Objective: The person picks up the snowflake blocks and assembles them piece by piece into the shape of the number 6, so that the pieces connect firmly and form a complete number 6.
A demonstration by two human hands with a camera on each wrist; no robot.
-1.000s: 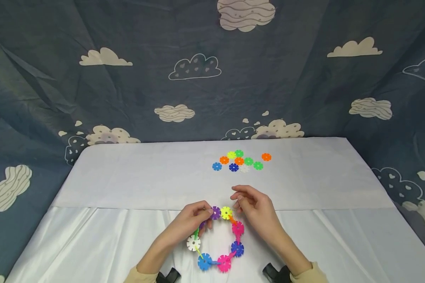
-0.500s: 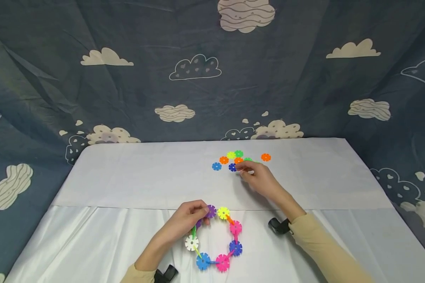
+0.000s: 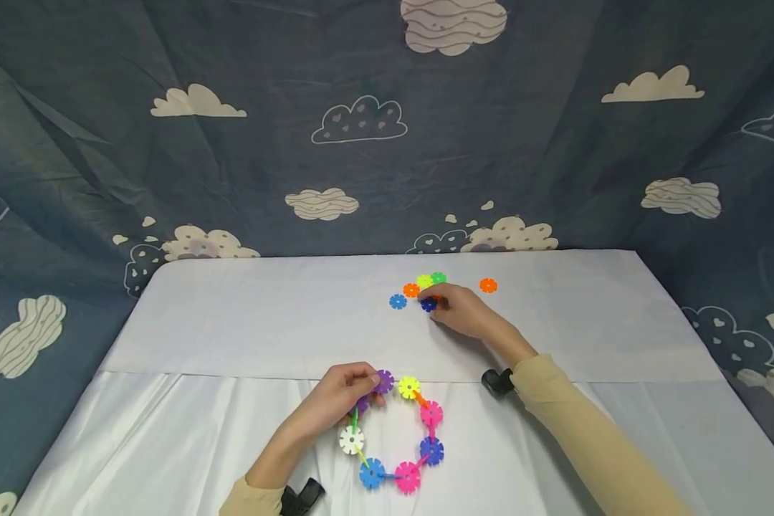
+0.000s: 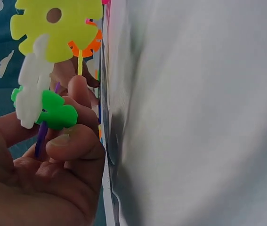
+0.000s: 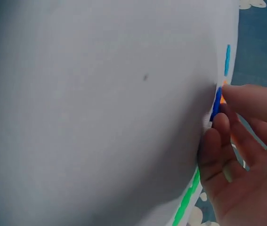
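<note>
My left hand (image 3: 340, 393) pinches the ring of interlocking plastic discs (image 3: 408, 477) at its upper left, by the purple discs (image 3: 385, 381). Seen from the left wrist, a green disc (image 4: 58, 110), a white disc (image 4: 33, 89) and a yellow disc (image 4: 58, 33) rise by the curled fingers. A small gap parts the upper purple disc from the yellow disc (image 3: 409, 388). My right hand (image 3: 467, 312) is down at the loose discs, its fingertips at opposite edges of a dark blue disc (image 5: 216, 104) on the cloth. Part of that disc hides behind the fingers.
Near it lie a light blue disc (image 3: 398, 302), an orange disc (image 3: 411, 290), a yellow-green disc (image 3: 424, 281) and a green disc (image 3: 438, 278). Another orange disc (image 3: 488, 285) lies apart on the right. White cloth (image 3: 232, 322) covers the table, with a cloud-patterned curtain (image 3: 245, 165) behind.
My right hand has left the ring, reached forward to the loose discs and shifted left onto the dark blue one. My left hand keeps its hold, with the ring drawn slightly left.
</note>
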